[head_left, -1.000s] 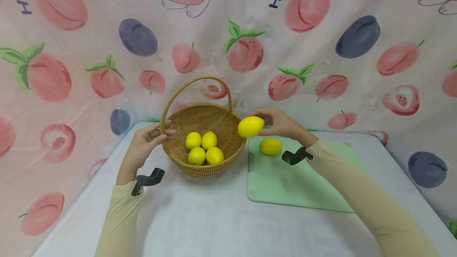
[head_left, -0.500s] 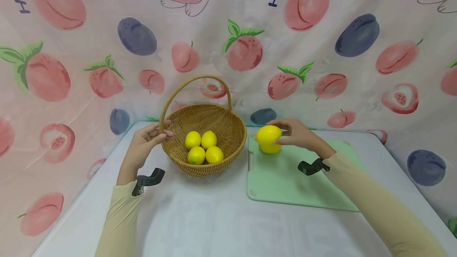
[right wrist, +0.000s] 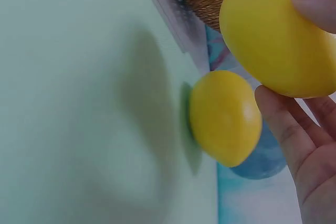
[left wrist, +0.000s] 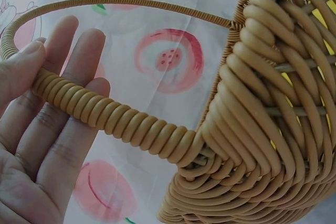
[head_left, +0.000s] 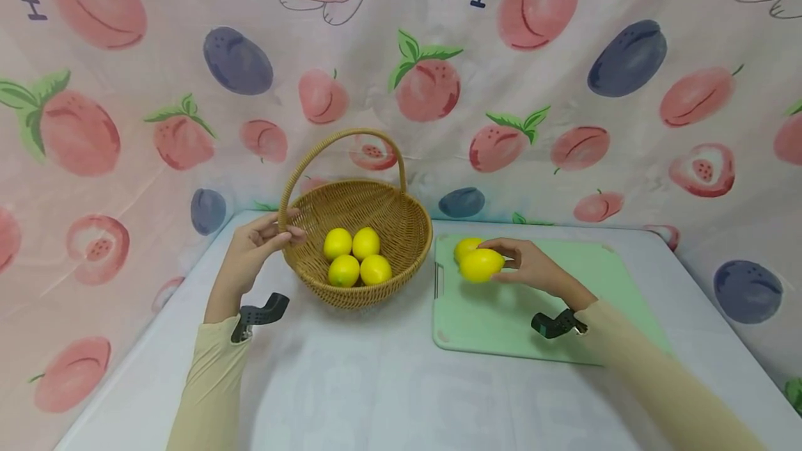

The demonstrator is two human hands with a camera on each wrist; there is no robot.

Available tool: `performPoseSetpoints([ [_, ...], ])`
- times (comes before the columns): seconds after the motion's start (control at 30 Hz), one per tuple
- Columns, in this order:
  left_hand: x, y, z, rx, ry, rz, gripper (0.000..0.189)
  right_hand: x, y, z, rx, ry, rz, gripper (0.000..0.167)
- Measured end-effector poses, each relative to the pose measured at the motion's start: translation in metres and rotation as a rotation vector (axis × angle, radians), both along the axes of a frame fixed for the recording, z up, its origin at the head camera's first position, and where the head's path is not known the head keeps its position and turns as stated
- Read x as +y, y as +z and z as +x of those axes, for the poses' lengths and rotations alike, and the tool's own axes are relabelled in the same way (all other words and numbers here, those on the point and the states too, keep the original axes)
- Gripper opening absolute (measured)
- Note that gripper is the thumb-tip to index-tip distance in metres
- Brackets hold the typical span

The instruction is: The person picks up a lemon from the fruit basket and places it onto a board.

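Pinching one lemon [head_left: 481, 266], the right hand [head_left: 534, 268] is hovering right of the basket [head_left: 351, 297] over a green board [head_left: 501, 326] bearing another lemon [right wrist: 224, 116], while the left hand [head_left: 249, 250] is gripping the basket's handle [left wrist: 128, 123], seemingly steadying it against tipping.

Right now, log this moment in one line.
left grip: on basket handle | right grip: lemon, held above green board | on board: second lemon | in basket: four lemons
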State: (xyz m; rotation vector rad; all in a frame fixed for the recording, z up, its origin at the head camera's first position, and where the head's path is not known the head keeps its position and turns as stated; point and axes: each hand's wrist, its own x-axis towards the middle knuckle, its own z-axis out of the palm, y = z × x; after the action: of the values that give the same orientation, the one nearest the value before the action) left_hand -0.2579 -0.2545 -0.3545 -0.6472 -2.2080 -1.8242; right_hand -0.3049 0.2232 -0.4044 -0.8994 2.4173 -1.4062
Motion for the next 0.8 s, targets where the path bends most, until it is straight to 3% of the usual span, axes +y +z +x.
performPoseSetpoints([
  [0.33, -0.001, -0.001, -0.001, 0.003, -0.004, -0.001, 0.035, -0.001, -0.027, 0.002, -0.038, -0.022, -0.005, 0.054],
  [0.8, 0.0, 0.0, -0.001, -0.001, 0.004, -0.003, 0.035, -0.003, -0.037, 0.005, -0.059, -0.001, -0.008, 0.055],
])
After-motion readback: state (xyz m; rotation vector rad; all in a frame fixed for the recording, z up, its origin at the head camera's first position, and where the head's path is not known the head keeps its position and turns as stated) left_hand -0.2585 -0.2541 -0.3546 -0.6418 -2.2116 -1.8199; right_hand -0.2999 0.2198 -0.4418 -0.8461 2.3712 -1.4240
